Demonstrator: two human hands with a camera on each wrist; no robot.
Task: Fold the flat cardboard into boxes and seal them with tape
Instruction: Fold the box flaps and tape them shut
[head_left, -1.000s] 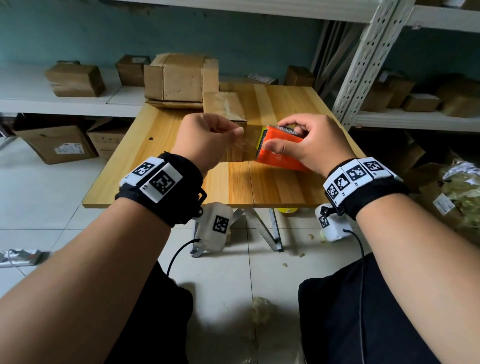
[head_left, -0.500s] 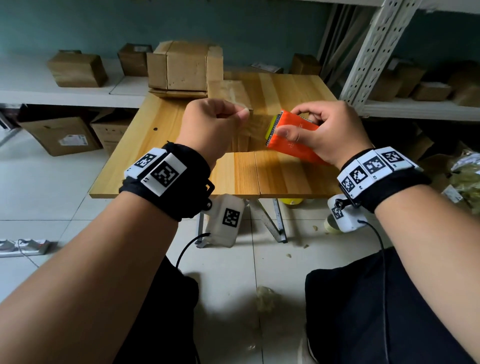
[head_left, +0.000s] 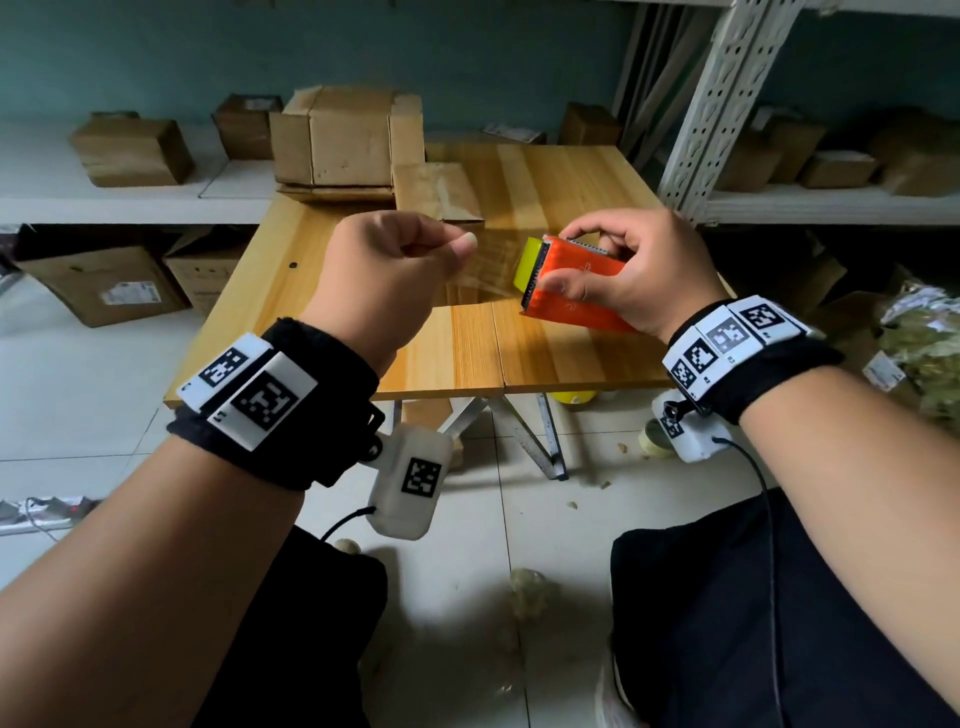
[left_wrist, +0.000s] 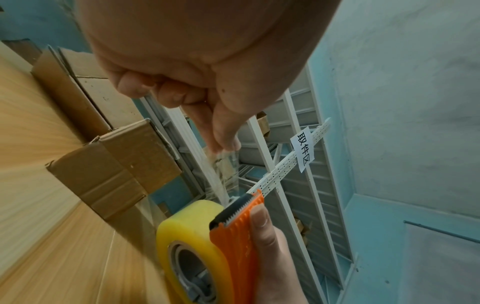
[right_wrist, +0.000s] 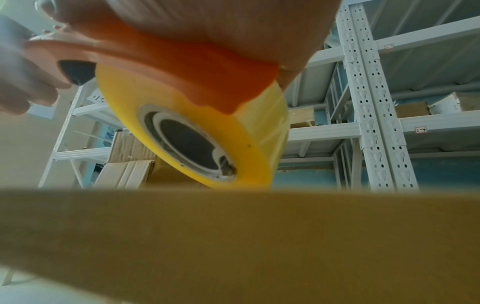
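Pinching the free end of a clear strip of packing tape (head_left: 491, 265) between thumb and curled fingers, the left hand (head_left: 387, 280) was held above the light wooden slatted table (head_left: 457, 353). Behind it, at the far left edge of the table, stood a folded brown cardboard box with its side flaps out (head_left: 348, 137), resting on a flat brown cardboard sheet (head_left: 337, 193); a second flattened brown cardboard piece (head_left: 439, 192) lay just beside them toward the middle of the table. The tape strip (visibly wrinkled in the left wrist view) ran taut from the left fingertips (left_wrist: 226, 144) to the serrated black cutter edge (left_wrist: 233, 211) of the orange plastic tape dispenser (head_left: 571, 283). A yellowish roll of tape (right_wrist: 197, 135) was seated in the dispenser. The right hand (head_left: 634, 270) gripped the dispenser, fingers curled over its top and thumb pressed against its orange side, holding it above the table's right half. To the right stood a white perforated metal shelving rack (head_left: 727, 104) carrying further brown cartons (head_left: 836, 169). A paper label with black characters (left_wrist: 302, 151) was fixed to a rack rail.
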